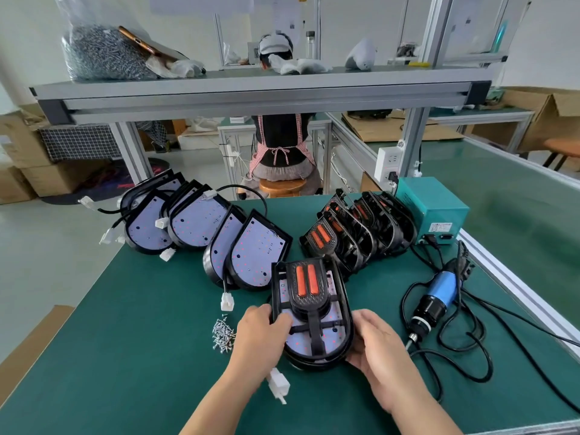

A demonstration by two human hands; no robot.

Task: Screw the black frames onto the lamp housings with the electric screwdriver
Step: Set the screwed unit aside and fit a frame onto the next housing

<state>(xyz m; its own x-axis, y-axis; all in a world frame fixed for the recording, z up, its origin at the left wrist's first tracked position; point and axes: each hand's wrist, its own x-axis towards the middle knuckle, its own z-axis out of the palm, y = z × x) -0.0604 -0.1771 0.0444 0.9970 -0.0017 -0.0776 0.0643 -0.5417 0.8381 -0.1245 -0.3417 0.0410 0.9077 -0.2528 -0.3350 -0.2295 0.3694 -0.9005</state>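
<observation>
A lamp housing (314, 359) lies on the green mat in front of me, with a black frame (309, 293) carrying two orange strips laid on top of it. My left hand (259, 334) grips the housing's left edge, fingers curled over the frame. My right hand (378, 343) cups its right edge. The electric screwdriver (436, 299), blue and black, lies on the mat to the right, untouched. A small pile of screws (223, 335) sits just left of my left hand. The housing's white connector (278, 386) lies under my left wrist.
Several bare lamp housings (201, 227) lean in a row at the back left. A stack of black frames (357, 230) stands at the back right beside a teal power box (433, 208). Black cables (464, 350) loop near the screwdriver. A person (282, 146) sits beyond the bench.
</observation>
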